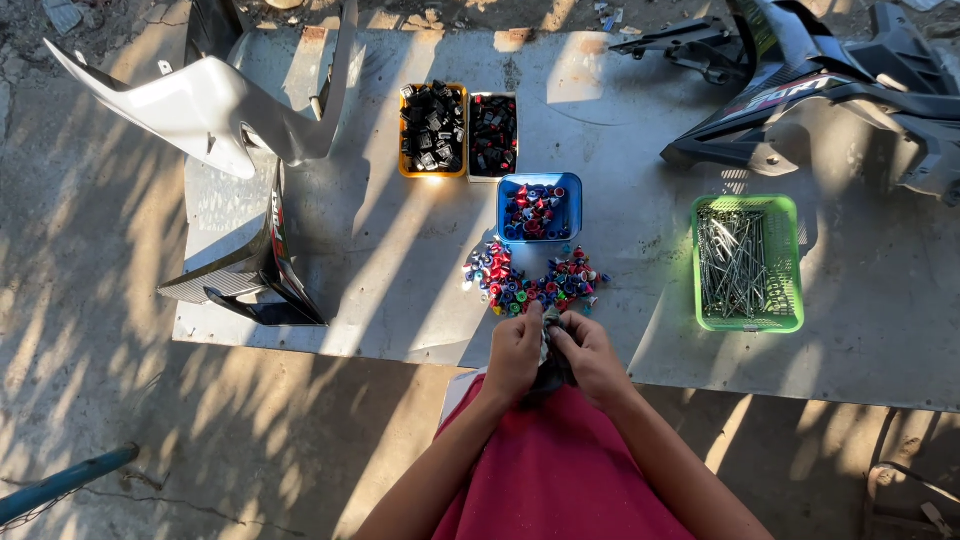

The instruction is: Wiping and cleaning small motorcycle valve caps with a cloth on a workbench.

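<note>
A small dark crumpled part [551,352] is gripped between the left hand [514,355] and right hand [592,358], fingers closed around it. A loose heap of small coloured plastic caps [530,282] is spread just beyond on the grey metal surface [400,260]; fitting appears under way, with a cap likely needed next.

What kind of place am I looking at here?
Probably an outdoor motorcycle repair or parts spot: a metal sheet laid on dirt ground, motorcycle body panels, a green basket of metal spokes and a pile of small coloured caps.

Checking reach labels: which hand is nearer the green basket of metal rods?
Right. The right hand is on the side toward the green basket, below and left of it. The left hand sits beside it, farther from the basket. Both pinch a small dark piece.
</note>
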